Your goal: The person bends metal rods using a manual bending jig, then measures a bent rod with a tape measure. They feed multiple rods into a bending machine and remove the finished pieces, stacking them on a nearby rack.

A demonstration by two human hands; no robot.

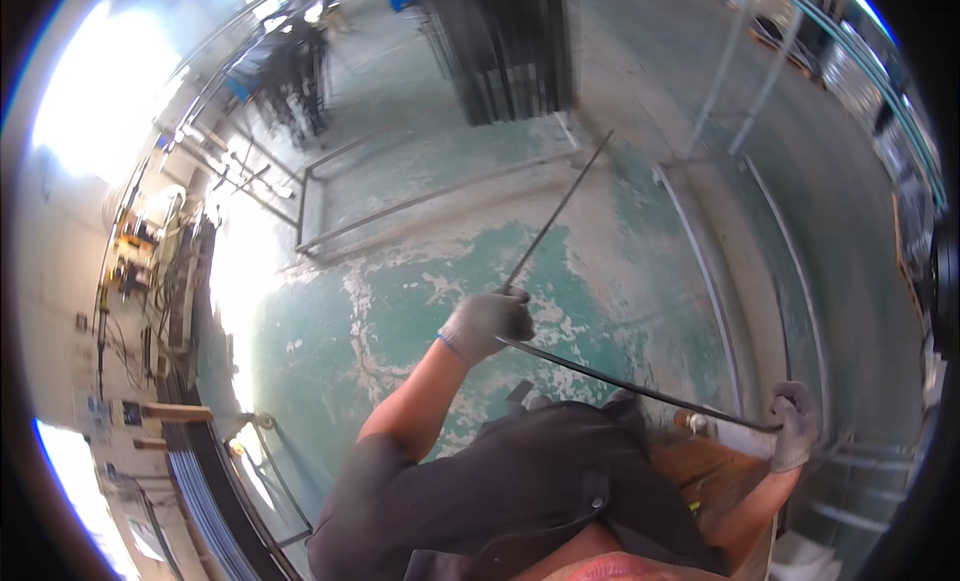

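Both my hands wear grey work gloves. My left hand (487,323) is closed around a thin dark steel rod (620,383) at the point where it bends. One leg of the rod rises from that fist, up and to the right over the floor. The other leg runs low and to the right into my right hand (797,423), which grips its end. Under the right hand lies a brown wooden bench top (712,463). My dark shirt fills the lower middle of the view.
The worn green concrete floor (400,311) carries a flat rectangular metal frame (400,196) and long metal rails (720,281) at the right. Dark upright panels (510,51) stand at the back. A bundle of long dark bars (200,481) lies at the lower left.
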